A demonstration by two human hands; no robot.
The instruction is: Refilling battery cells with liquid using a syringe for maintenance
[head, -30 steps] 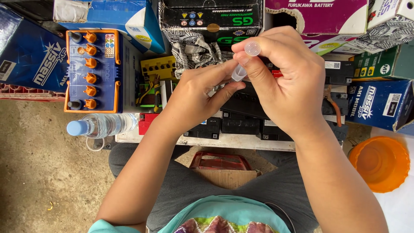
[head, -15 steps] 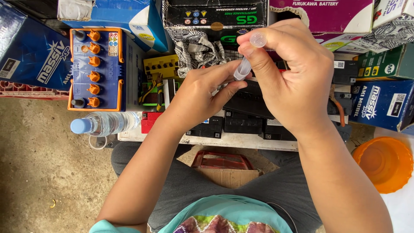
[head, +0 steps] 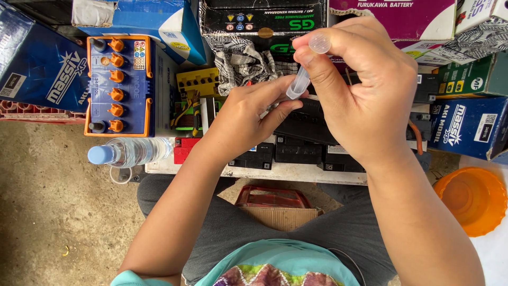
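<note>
Two hands are raised over the bench (head: 275,172): a small clear plastic tube (head: 300,83) is pinched between thumb and fingers of the right hand (head: 360,100), tilted, while its lower end is gripped by the left hand (head: 241,119), above black batteries (head: 296,151).

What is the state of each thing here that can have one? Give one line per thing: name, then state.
Clear tube: tilted, pinched by the right hand.
Left hand: fingertips at the tube's lower end.
Water bottle: lying on its side, blue cap on.
Blue battery: orange caps all fitted.
Orange bowl: upright, looks empty.
Checked cloth: crumpled.
</note>
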